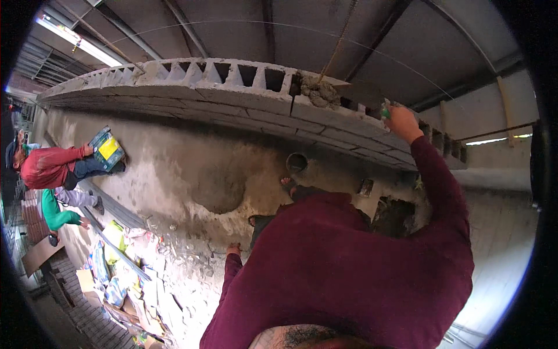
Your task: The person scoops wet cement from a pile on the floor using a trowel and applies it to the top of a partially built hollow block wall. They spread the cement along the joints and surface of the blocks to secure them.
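Observation:
My right hand [403,122] is closed round the green handle of a trowel [385,110] at the top of a hollow concrete block wall [244,96]. The trowel's blade is hard to make out against the dark background. To its left, a lump of wet grey mortar [319,93] sits on the wall's top edge, beside open block cells. My left hand [233,249] hangs low at my side, above the floor and away from the wall. It is small in view, and how its fingers lie does not show clearly.
A round container [296,163] stands near my feet; a dark mortar-smeared pan [393,216] lies to the right. Wet mortar [220,189] spreads on the floor. At left, one person [52,166] carries a yellow-labelled package and another [61,206] bends. Rubbish bags [116,238] lie lower left.

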Tool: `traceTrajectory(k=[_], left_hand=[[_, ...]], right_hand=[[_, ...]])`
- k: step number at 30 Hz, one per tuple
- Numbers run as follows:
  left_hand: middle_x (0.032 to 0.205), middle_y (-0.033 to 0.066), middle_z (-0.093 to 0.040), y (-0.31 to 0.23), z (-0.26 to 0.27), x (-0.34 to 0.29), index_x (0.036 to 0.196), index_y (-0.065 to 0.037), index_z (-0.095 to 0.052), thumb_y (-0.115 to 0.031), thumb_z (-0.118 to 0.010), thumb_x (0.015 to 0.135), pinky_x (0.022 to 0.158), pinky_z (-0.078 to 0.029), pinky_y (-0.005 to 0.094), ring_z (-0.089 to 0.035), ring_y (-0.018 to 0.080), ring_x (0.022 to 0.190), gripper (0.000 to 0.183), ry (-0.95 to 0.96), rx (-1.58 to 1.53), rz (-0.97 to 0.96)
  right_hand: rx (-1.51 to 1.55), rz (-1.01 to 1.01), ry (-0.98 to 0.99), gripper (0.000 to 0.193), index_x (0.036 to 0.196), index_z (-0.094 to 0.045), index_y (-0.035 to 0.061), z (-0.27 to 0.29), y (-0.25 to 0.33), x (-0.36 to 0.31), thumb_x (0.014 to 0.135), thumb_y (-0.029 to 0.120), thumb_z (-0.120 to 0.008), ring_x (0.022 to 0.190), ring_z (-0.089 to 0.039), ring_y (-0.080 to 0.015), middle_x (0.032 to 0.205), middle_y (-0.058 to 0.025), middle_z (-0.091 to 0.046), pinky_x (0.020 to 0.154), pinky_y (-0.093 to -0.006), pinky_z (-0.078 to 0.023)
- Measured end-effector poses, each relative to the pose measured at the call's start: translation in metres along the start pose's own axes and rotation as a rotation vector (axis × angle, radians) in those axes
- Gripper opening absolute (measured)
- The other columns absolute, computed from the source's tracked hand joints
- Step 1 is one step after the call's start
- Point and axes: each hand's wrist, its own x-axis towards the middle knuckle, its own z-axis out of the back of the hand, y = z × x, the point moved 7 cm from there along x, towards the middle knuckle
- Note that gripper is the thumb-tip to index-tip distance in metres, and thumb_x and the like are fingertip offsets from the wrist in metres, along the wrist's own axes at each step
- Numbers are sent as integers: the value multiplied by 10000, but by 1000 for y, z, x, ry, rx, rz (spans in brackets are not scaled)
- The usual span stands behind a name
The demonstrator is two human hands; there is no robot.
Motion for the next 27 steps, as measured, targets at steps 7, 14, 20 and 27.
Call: traceTrajectory(k=[7,14,20,27], left_hand=[[1111,129,-587,26,-4,38,1139,-163,-564,-218,-618,798,841,-457,409,-565,289,999,349,-68,-646,189],[1039,89,-623,-19,75,10,1044,-23,-609,-237,-573,851,726,-485,337,-611,198,863,291,-98,-1139,388],[1018,112,-629,14,58,25,1041,-7,-609,-234,-604,803,685,-498,350,-623,200,801,328,-209,-1252,339],[1003,128,-629,19,59,20,1044,-24,-610,-254,-603,786,694,-500,351,-617,210,838,346,-85,-670,115]], right_hand=[[1044,-477,63,277,1021,-559,5,-51,30,-27,870,233,-513,717,-577,-212,807,-94,-576,619,-342,-467],[2099,-651,134,114,918,-452,78,-63,170,-21,869,158,-515,548,-469,-106,676,3,-469,482,-274,-418],[2275,-712,122,105,916,-439,80,-56,199,-22,874,150,-504,531,-459,-103,661,4,-460,453,-256,-395],[2253,-723,112,135,981,-444,62,-55,201,-21,881,136,-499,527,-441,-95,665,5,-453,457,-255,-381]])
